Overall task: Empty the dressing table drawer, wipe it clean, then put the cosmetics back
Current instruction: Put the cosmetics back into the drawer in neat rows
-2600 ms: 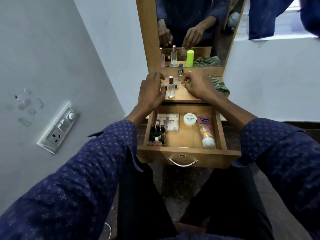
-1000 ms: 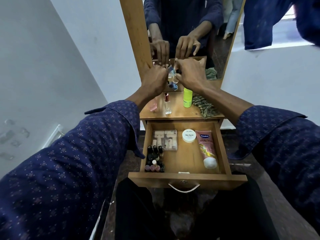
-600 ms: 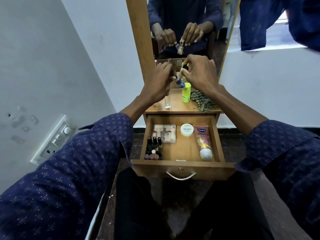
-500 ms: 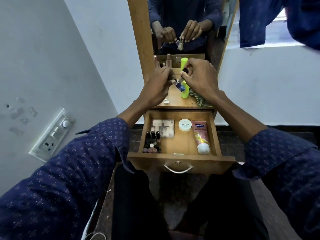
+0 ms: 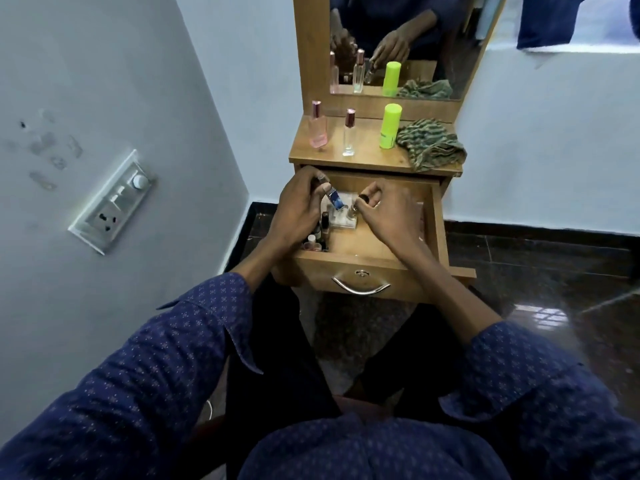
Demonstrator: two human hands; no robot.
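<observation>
Nearest us we see dark-blue dotted sleeves (image 5: 180, 358) and dark trousers. Just beyond them is the open wooden drawer (image 5: 349, 268), pulled out, with a curved metal handle (image 5: 360, 289) on its front.

Both hands are over the drawer. Our left hand (image 5: 294, 213) has its fingers curled and pinches a small blue-and-silver item (image 5: 335, 198), tilted, just above the drawer's left rear part; what it is, too small to tell. Our right hand (image 5: 388, 213) has its fingers curled and grips a small dark cap-like piece (image 5: 363, 198); right below it stands a tiny bottle (image 5: 352, 213). We cannot tell if the hand touches that bottle.

In the drawer's left front corner is a cluster of nail polish bottles (image 5: 317, 237), upright, partly hidden by the left hand. A clear flat pack (image 5: 341, 219) lies behind them, under the hands. The right side of the drawer is hidden by the right hand.

Farther back, on the bench (image 5: 367, 157), left to right: pink perfume bottle (image 5: 318, 128), clear slim bottle (image 5: 349, 133), neon-green tube (image 5: 389, 126), all upright and apart, then a crumpled green striped cloth (image 5: 429, 143) on the right edge.

Behind that, a wood-framed mirror (image 5: 415, 46) reflects the bottles and hands. On the left wall is a switch panel (image 5: 110, 202).
</observation>
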